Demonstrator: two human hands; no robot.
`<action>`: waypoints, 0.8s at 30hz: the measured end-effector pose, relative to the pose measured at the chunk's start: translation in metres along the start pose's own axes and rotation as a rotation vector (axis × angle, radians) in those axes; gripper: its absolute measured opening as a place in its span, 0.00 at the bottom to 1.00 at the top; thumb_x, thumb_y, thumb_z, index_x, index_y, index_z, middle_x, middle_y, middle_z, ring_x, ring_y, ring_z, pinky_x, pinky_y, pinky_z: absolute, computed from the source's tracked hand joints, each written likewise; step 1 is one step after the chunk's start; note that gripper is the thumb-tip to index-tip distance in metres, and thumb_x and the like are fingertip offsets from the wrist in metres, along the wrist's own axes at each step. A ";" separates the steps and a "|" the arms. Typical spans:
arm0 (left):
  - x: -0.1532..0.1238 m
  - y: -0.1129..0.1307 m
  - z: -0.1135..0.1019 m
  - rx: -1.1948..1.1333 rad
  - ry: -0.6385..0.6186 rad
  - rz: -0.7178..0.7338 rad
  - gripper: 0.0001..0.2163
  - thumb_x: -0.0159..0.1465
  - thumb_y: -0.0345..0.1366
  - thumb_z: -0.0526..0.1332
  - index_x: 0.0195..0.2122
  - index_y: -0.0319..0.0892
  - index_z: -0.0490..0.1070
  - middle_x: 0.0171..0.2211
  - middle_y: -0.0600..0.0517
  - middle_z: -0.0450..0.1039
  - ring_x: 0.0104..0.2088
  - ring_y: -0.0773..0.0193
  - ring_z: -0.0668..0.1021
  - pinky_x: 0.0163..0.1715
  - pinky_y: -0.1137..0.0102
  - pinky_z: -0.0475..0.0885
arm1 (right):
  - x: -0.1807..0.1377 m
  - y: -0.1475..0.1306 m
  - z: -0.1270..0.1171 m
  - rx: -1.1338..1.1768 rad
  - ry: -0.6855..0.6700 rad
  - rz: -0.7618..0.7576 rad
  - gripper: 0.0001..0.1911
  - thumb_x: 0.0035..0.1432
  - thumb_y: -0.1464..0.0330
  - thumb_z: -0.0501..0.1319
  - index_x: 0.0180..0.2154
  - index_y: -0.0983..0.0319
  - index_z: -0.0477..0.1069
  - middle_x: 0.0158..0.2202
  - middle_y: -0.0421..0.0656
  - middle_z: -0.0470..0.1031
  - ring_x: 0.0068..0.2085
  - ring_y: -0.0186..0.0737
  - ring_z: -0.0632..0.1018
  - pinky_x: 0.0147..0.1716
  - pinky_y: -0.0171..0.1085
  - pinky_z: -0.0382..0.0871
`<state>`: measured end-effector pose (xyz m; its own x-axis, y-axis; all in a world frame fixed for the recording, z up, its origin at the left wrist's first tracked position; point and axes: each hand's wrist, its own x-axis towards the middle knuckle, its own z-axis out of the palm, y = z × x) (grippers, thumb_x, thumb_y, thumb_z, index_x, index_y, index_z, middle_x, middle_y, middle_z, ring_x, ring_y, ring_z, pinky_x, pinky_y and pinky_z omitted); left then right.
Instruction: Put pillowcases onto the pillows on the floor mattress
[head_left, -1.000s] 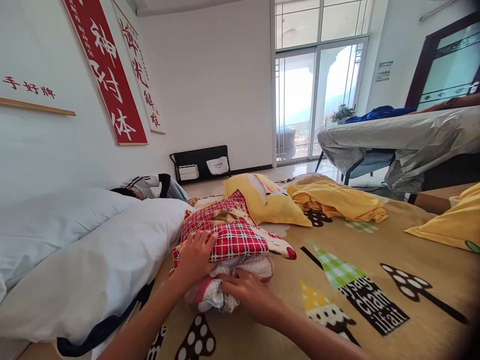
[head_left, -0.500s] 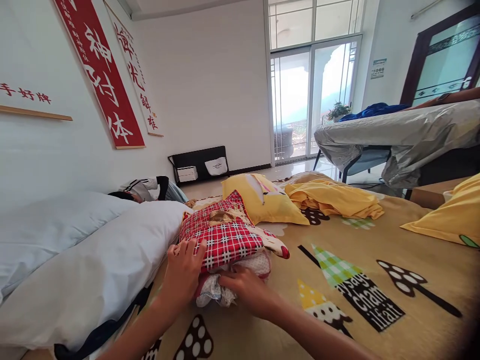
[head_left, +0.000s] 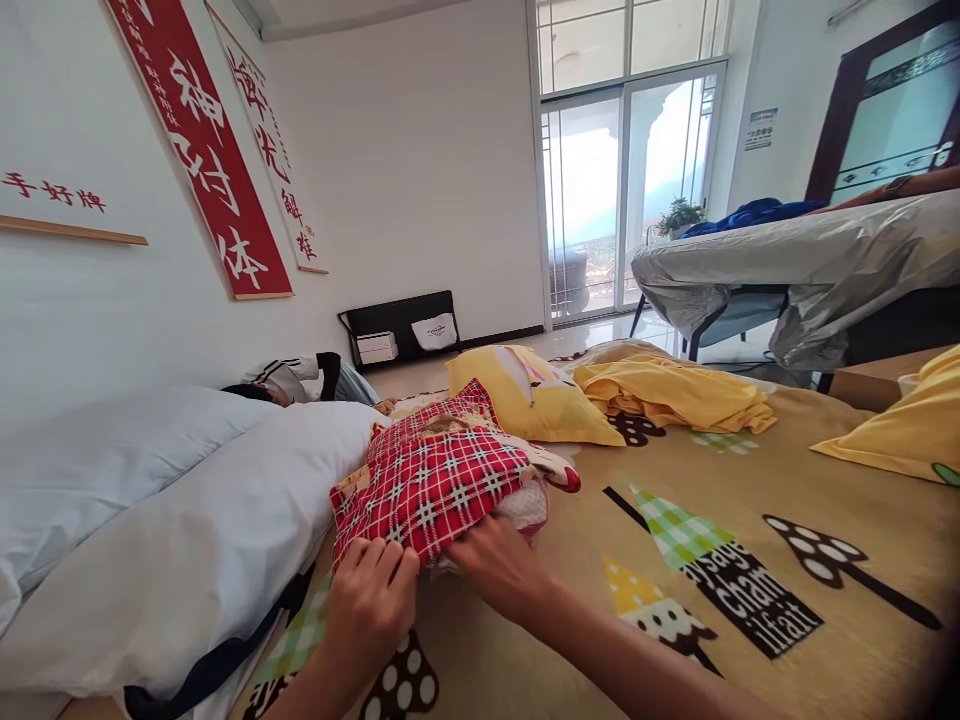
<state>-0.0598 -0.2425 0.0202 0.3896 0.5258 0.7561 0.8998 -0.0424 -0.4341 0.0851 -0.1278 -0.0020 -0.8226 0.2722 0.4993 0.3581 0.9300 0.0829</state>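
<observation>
A red plaid pillowcase [head_left: 431, 480] covers a pale patterned pillow [head_left: 529, 505] that lies on the tan cartoon-print blanket [head_left: 720, 640]. My left hand [head_left: 371, 600] grips the near open edge of the red plaid pillowcase, fingers curled on the cloth. My right hand [head_left: 495, 565] is closed at the same edge, its fingertips tucked under the plaid cloth against the pale pillow. The pillow shows only at the right side.
White pillows [head_left: 150, 540] lie along the left. A yellow pillow [head_left: 536, 400] and crumpled yellow cloth [head_left: 675, 395] sit farther back, another yellow pillow [head_left: 907, 430] at right. A person lies by the wall [head_left: 296, 378]. A silver-covered table [head_left: 802, 270] stands at back right.
Both hands have drawn the red plaid pillowcase toward me over the pale pillow, which is now mostly covered. My left hand has shifted nearer and lower.
</observation>
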 end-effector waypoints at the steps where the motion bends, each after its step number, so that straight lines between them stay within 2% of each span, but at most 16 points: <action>1: 0.003 0.003 0.000 0.010 0.016 0.006 0.09 0.62 0.22 0.54 0.27 0.40 0.65 0.20 0.54 0.61 0.24 0.63 0.63 0.30 0.66 0.58 | 0.002 -0.003 0.001 -0.023 -0.003 0.029 0.07 0.57 0.75 0.58 0.32 0.60 0.73 0.30 0.45 0.78 0.30 0.40 0.75 0.24 0.35 0.54; 6: 0.009 0.011 0.015 0.013 0.062 0.019 0.07 0.60 0.21 0.55 0.30 0.40 0.67 0.21 0.54 0.62 0.25 0.64 0.65 0.33 0.65 0.60 | 0.018 -0.005 0.000 -0.005 -0.072 0.151 0.10 0.56 0.78 0.58 0.27 0.63 0.75 0.28 0.49 0.78 0.28 0.41 0.75 0.22 0.35 0.55; 9: 0.009 0.010 0.036 0.027 0.093 -0.070 0.08 0.60 0.22 0.53 0.28 0.41 0.66 0.22 0.53 0.63 0.27 0.62 0.66 0.35 0.64 0.60 | 0.022 0.005 -0.006 0.006 -0.048 0.106 0.09 0.57 0.76 0.58 0.28 0.63 0.74 0.27 0.47 0.78 0.27 0.41 0.75 0.22 0.36 0.57; 12: 0.013 -0.001 0.054 0.086 0.109 -0.137 0.06 0.60 0.25 0.53 0.29 0.41 0.66 0.23 0.51 0.64 0.28 0.59 0.66 0.37 0.62 0.60 | 0.012 0.021 -0.011 -0.004 0.128 0.069 0.10 0.60 0.65 0.60 0.30 0.63 0.74 0.28 0.48 0.77 0.31 0.45 0.76 0.25 0.38 0.64; 15: 0.022 -0.020 0.061 0.139 0.132 -0.162 0.06 0.58 0.25 0.53 0.27 0.42 0.64 0.23 0.51 0.64 0.29 0.58 0.66 0.38 0.62 0.60 | -0.013 0.040 -0.013 0.031 0.360 -0.061 0.21 0.62 0.57 0.56 0.47 0.67 0.71 0.43 0.54 0.76 0.45 0.50 0.75 0.38 0.43 0.71; 17: 0.027 -0.031 0.059 0.165 0.165 -0.177 0.05 0.55 0.25 0.54 0.27 0.43 0.62 0.23 0.51 0.64 0.29 0.58 0.66 0.37 0.63 0.60 | -0.035 0.053 -0.010 0.013 0.456 -0.167 0.26 0.64 0.61 0.54 0.58 0.68 0.61 0.55 0.55 0.69 0.56 0.49 0.69 0.49 0.44 0.68; 18: 0.028 -0.034 0.057 0.174 0.177 -0.188 0.05 0.54 0.25 0.54 0.27 0.43 0.62 0.23 0.51 0.65 0.29 0.58 0.66 0.37 0.63 0.60 | -0.047 0.058 -0.007 -0.017 0.498 -0.170 0.27 0.64 0.63 0.54 0.61 0.68 0.57 0.58 0.55 0.66 0.59 0.49 0.66 0.53 0.45 0.65; 20: 0.028 -0.032 0.054 0.167 0.158 -0.226 0.05 0.53 0.25 0.55 0.28 0.43 0.63 0.24 0.51 0.66 0.29 0.57 0.66 0.37 0.62 0.60 | -0.068 0.066 0.001 -0.089 0.550 -0.090 0.28 0.63 0.64 0.57 0.62 0.66 0.56 0.58 0.55 0.66 0.61 0.51 0.64 0.57 0.48 0.60; 22: 0.027 -0.023 0.052 0.127 0.129 -0.287 0.06 0.53 0.25 0.55 0.29 0.43 0.63 0.25 0.51 0.66 0.30 0.56 0.67 0.38 0.61 0.60 | -0.081 0.067 0.009 -0.121 0.505 0.000 0.28 0.62 0.62 0.58 0.61 0.64 0.58 0.57 0.55 0.68 0.61 0.53 0.64 0.58 0.52 0.56; 24: 0.027 -0.011 0.050 0.057 0.140 -0.325 0.07 0.53 0.24 0.54 0.29 0.42 0.64 0.26 0.50 0.67 0.32 0.56 0.68 0.38 0.61 0.61 | -0.084 0.063 0.013 -0.086 0.390 0.033 0.28 0.63 0.59 0.56 0.60 0.63 0.59 0.57 0.54 0.68 0.60 0.52 0.64 0.59 0.53 0.53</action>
<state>-0.0689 -0.1857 0.0211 0.1112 0.3827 0.9172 0.9703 0.1575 -0.1833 0.1707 -0.0883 -0.0502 -0.5863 0.1720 0.7917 0.4311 0.8936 0.1251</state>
